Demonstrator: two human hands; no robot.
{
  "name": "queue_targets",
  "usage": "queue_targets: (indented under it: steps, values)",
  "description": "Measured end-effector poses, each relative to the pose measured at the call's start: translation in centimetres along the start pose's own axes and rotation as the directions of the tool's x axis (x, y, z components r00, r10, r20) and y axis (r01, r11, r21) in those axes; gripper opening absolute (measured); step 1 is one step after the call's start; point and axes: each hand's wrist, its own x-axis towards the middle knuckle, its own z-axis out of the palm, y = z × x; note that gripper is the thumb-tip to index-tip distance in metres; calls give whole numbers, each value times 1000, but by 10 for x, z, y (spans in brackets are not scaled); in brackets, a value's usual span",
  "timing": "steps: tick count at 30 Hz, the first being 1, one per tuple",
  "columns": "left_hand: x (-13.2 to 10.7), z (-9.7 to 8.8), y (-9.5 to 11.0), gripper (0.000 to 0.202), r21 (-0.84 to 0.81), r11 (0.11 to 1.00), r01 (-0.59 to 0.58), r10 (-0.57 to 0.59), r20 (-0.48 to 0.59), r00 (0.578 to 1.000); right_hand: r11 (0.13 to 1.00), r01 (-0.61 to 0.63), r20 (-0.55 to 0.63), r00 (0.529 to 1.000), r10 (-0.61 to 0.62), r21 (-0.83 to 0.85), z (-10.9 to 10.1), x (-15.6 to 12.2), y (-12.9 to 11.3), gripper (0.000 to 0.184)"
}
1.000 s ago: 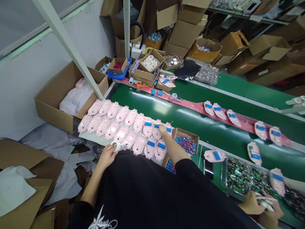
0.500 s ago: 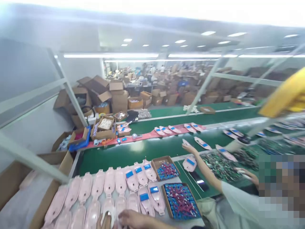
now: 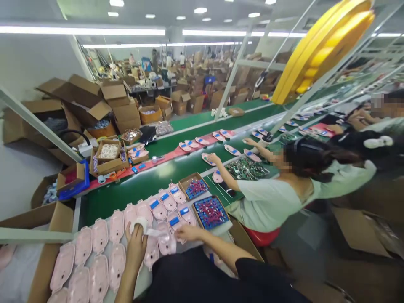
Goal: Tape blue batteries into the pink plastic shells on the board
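Observation:
In my left hand (image 3: 135,246) is a roll of white tape (image 3: 142,221), with the fingers wrapped round it and through its core. A pale strip of tape (image 3: 154,232) runs from the roll to my right hand (image 3: 189,232), whose fingers are pinched at its far end. Both hands hover over rows of pink plastic shells (image 3: 100,235). Several shells near my right hand carry a blue battery (image 3: 174,220); those on the left are bare inside.
Two cardboard trays of blue batteries with red wires (image 3: 211,211) stand right of the shells. Beyond runs a green conveyor belt (image 3: 126,195). A co-worker (image 3: 271,202) sits at the right, reaching over the belt. A yellow fixture (image 3: 322,50) hangs overhead. An open carton (image 3: 52,252) stands left.
My view has swung right, bringing the co-worker fully into sight. My hands, close together before, are now apart with a strip of tape stretched between them.

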Motion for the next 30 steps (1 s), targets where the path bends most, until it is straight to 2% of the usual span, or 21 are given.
queue_targets:
  steps: [1, 3, 5, 8, 10, 13, 18, 20, 22, 24, 25, 27, 29, 30]
  values:
    - [1, -5, 8, 21, -26, 1000, 12, -12, 1, 1000, 996, -87, -91, 992, 85, -21, -16, -1, 12, 25]
    - [-2, -12, 19, 19, -64, 997, 43, -44, -4, 999, 961, -261, -287, 931, 226, -88, -52, 1, 37, 38]
    - [-13, -13, 27, 18, -82, 993, 80, -81, -7, 997, 924, -357, -416, 867, 274, -134, -88, 9, 59, 40]
    - [-33, -9, 39, 19, -88, 986, 142, -141, 12, 990, 905, -379, -462, 849, 257, -193, -133, 34, 81, 39]
    - [-45, -8, 49, 21, -85, 978, 190, -189, 23, 982, 886, -394, -472, 847, 246, -245, -151, 56, 90, 43]
    - [-60, -14, 65, 24, -66, 964, 256, -256, 12, 967, 846, -423, -458, 853, 251, -324, -162, 87, 98, 49]
    - [-82, -34, 92, 33, 5, 943, 331, -331, -41, 943, 781, -470, -427, 856, 291, -412, -161, 116, 107, 47]
    - [-89, -36, 101, 32, 40, 931, 363, -361, -40, 932, 760, -502, -467, 833, 297, -412, -161, 121, 110, 45]
    - [-95, -36, 107, 28, 69, 926, 371, -371, -15, 929, 779, -517, -558, 786, 267, -355, -161, 120, 110, 42]
    - [-98, -35, 110, 26, 81, 931, 357, -359, 21, 933, 857, -447, -649, 737, 189, -258, -162, 113, 104, 39]
    - [-98, -35, 111, 26, 78, 936, 344, -348, 47, 936, 905, -368, -679, 722, 135, -212, -162, 106, 99, 37]
    - [-95, -37, 113, 26, 59, 946, 320, -325, 125, 938, 981, -144, -709, 705, 9, -131, -159, 89, 86, 36]
    - [-86, -42, 115, 27, 36, 953, 300, -300, 240, 923, 997, 80, -711, 700, -71, -21, -148, 68, 69, 38]
    - [-81, -44, 115, 28, 27, 956, 292, -286, 302, 910, 986, 155, -704, 707, -65, 65, -139, 58, 59, 40]
